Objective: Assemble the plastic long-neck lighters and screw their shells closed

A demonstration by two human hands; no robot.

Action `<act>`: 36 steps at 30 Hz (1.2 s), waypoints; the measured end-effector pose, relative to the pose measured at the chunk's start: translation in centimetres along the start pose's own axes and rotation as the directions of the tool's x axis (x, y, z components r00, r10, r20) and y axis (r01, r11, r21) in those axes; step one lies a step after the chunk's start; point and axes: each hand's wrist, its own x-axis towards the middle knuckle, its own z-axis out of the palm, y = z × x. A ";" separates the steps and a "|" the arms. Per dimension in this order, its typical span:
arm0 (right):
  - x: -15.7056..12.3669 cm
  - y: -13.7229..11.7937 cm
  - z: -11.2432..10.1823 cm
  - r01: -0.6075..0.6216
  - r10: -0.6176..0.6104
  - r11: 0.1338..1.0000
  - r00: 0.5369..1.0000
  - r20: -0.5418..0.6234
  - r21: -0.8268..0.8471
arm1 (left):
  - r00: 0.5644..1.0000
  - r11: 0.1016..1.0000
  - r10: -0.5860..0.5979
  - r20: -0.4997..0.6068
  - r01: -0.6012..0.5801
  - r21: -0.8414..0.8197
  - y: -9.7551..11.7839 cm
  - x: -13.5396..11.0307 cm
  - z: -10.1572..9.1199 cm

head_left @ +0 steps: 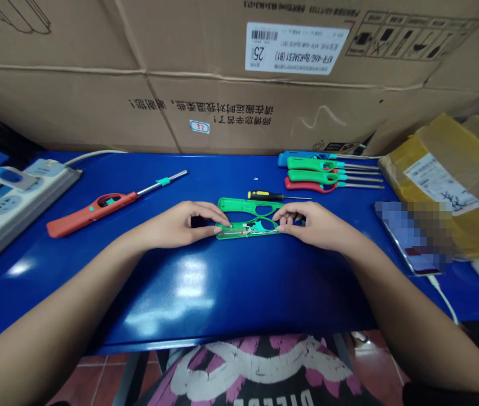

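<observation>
L hand (pixel 186 225), R hand (pixel 307 223): fingers pinching near half (pixel 233 228) of green casing, opp. ends, mid tabletop (pixel 239 282). Far half (pixel 236 204) lying just beyond, unjoined. Internals (pixel 259 226) sitting in near half; est. work running partway. Screwdriver (pixel 265 195) lying idle.

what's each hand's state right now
Left hand: closed on the left end of the near green lighter half.
Right hand: closed at that half's right end.
</observation>
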 end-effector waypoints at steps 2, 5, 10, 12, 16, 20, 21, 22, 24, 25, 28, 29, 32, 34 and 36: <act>0.0 0.1 0.0 0.012 -0.012 1.000 1.000 0.001 -0.004 | 0.999 1.000 -0.018 0.032 0.018 -0.007 -0.1 0.0 -0.5; 0.0 0.1 -0.1 0.020 -0.020 1.000 1.000 -0.002 -0.010 | 0.999 0.999 -0.038 0.017 0.038 -0.021 -0.3 0.2 -0.5; 0.0 0.0 0.0 0.019 -0.019 1.000 1.000 -0.005 -0.004 | 0.998 0.998 -0.058 -0.016 0.057 -0.036 -0.4 0.3 -0.2; 0.0 0.0 0.0 0.019 -0.019 1.000 1.000 -0.007 0.000 | 0.998 0.998 -0.051 -0.025 0.050 -0.028 -0.2 0.2 -0.2; 0.1 -0.1 0.0 0.027 -0.027 1.000 1.000 -0.015 0.003 | 0.998 0.999 -0.049 -0.025 0.049 0.014 0.4 -0.1 -0.1; 0.1 -0.1 0.0 0.031 -0.031 1.000 0.999 -0.015 -0.002 | 0.996 0.998 -0.054 -0.071 0.055 0.020 0.5 -0.1 0.4; 0.0 0.0 0.0 0.030 -0.030 1.000 0.999 -0.011 -0.002 | 0.995 0.998 -0.056 -0.087 0.057 0.007 0.4 0.0 0.6; 0.0 0.0 0.0 0.029 -0.029 1.000 1.000 -0.006 -0.003 | 0.993 0.998 -0.063 -0.101 0.062 -0.010 0.2 0.1 0.8; 0.0 0.1 -0.1 0.024 -0.024 1.000 1.000 0.002 -0.005 | 0.989 0.996 -0.087 -0.118 0.083 -0.046 -0.1 0.2 1.0; 0.0 0.1 -0.1 0.021 -0.021 1.000 1.000 0.005 -0.008 | 0.987 0.994 -0.102 -0.122 0.095 -0.060 -0.2 0.2 1.1; 0.0 0.1 -0.1 0.013 -0.013 1.000 1.000 0.006 -0.013 | 0.982 0.990 -0.136 -0.130 0.129 -0.060 -0.1 0.2 1.2; 0.0 0.2 -0.1 0.010 -0.010 1.000 1.000 0.005 -0.014 | 0.981 0.990 -0.138 -0.137 0.133 -0.040 0.0 0.1 1.2; 0.0 0.2 -0.1 0.002 -0.002 1.000 1.000 0.005 -0.011 | 0.981 0.992 -0.107 -0.159 0.117 0.055 0.6 -0.1 1.3; 0.0 0.2 -0.1 -0.002 0.002 1.000 1.000 0.003 -0.003 | 0.983 0.991 -0.075 -0.169 0.093 0.100 1.0 -0.1 1.5; 0.0 0.2 0.0 -0.001 0.001 1.000 1.000 -0.001 0.005 | 0.979 0.993 -0.049 -0.197 0.070 0.099 1.3 0.0 1.9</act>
